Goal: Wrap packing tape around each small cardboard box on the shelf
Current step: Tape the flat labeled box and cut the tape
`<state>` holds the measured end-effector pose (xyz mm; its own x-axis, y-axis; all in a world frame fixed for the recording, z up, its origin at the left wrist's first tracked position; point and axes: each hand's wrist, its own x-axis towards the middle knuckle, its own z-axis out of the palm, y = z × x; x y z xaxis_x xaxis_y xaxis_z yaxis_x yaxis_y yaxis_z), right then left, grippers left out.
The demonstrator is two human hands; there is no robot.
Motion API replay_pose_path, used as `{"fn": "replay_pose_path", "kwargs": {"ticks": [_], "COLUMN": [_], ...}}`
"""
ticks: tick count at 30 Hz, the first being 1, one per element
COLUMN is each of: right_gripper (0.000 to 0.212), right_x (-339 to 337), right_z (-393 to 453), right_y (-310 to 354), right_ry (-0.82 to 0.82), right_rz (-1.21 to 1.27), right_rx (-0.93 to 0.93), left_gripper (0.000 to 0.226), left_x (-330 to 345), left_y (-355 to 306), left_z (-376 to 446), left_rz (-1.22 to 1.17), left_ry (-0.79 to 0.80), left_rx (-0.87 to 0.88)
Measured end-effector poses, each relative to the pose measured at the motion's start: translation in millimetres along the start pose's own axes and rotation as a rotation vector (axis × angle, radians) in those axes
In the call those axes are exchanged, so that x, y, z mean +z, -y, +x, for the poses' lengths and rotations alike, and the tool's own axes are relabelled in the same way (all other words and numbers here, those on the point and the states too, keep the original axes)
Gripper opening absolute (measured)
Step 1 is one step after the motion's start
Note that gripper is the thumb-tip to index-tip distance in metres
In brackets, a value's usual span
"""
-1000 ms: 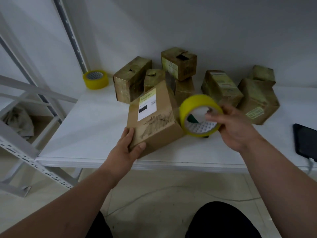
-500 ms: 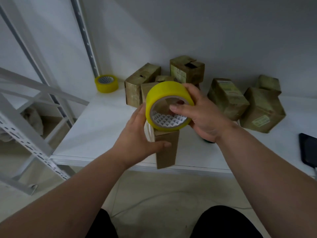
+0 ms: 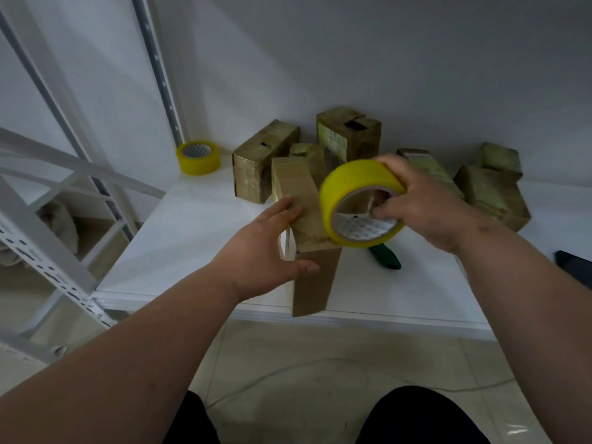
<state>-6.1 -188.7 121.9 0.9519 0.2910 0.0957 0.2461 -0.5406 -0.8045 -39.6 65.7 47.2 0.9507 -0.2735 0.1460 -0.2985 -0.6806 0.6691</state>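
At the far left of the frame, white metal racking (image 3: 41,251) runs diagonally, with a spare yellow tape roll (image 3: 198,157) lying flat in the back corner of the white shelf (image 3: 192,238), upper left of centre. Your left hand (image 3: 266,248) comes in from the lower left and grips the plain cardboard box (image 3: 304,219), which stands on end at the shelf's front edge in the middle of the frame; your fingers lie along its left face and your thumb presses its near face, so the box sits directly to the right of your palm. Just right of the box, touching or nearly touching its top right edge, is the yellow packing tape roll (image 3: 355,187), held tilted with its open core facing you. Your right hand (image 3: 419,200) holds it, fingers curled over the outer rim and thumb hooked into the core. Below the roll a green-handled tool (image 3: 386,256) lies on the shelf. Behind both hands, a cluster of taped boxes (image 3: 347,133) sits against the wall, reaching to the right of the frame. At the right edge lies a dark flat object (image 3: 575,267), only partly in view.
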Motion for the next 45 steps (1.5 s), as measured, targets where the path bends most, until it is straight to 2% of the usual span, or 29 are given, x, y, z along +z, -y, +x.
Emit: {"fn": "replay_pose_path", "kwargs": {"ticks": [2,5,10,13,17,19,21,24,26,28,29,32,35,37,40,45], "right_gripper": [0.049,0.05,0.043,0.047,0.058,0.064,0.066,0.062,0.066,0.066,0.065,0.064,0.07,0.074,0.07,0.065], "right_x": [-9,3,47,58,64,67,75,97,115,131,135,134,128,125,120,83], "right_z": [-3,-8,-8,-1,8,12,15,13,11,11,12,14,14,15,16,16], "right_y": [-12,-38,-56,-44,-6,11,18,13,7,4,3,1,-3,-5,-7,-15], "right_ry": [-0.049,-0.007,0.006,0.004,0.038,0.049,0.099,0.213,0.255,0.28,0.288,0.306,0.349,0.379,0.41,0.361], "right_rz": [-0.108,-0.164,-0.076,-0.055,-0.071,0.053,0.144,-0.011,-0.069,-0.126,-0.13,-0.05,0.035,0.041,0.012,-0.156], "right_rx": [0.044,0.115,0.12,0.077,0.002,0.007,0.032,0.045,0.054,0.03,0.029,0.077,0.112,0.115,0.071,0.056], "left_gripper": [0.105,0.108,0.103,0.093,0.084,0.078,0.062,0.047,0.053,0.054,0.056,0.061,0.075,0.085,0.09,0.096], "left_x": [-2,-3,-2,0,3,4,4,7,7,7,8,11,19,23,20,20], "left_y": [5,7,8,8,15,25,37,60,69,70,71,74,79,83,91,100], "left_z": [-4,-9,-16,-21,-22,-25,-30,-40,-46,-50,-51,-55,-58,-56,-54,-52], "left_rz": [-0.063,-0.167,-0.435,-0.777,-1.05,-1.242,-1.367,-1.187,-0.845,-0.475,-0.412,-0.505,-0.381,-0.215,0.169,0.223], "left_ry": [-0.009,-0.006,0.0,-0.041,-0.208,-0.252,-0.209,-0.153,-0.162,-0.153,-0.139,0.014,0.145,0.11,0.064,0.117], "left_rx": [-0.025,-0.045,-0.137,-0.258,-0.416,-0.522,-0.578,-0.604,-0.576,-0.457,-0.4,-0.393,-0.268,-0.196,-0.232,-0.279]}}
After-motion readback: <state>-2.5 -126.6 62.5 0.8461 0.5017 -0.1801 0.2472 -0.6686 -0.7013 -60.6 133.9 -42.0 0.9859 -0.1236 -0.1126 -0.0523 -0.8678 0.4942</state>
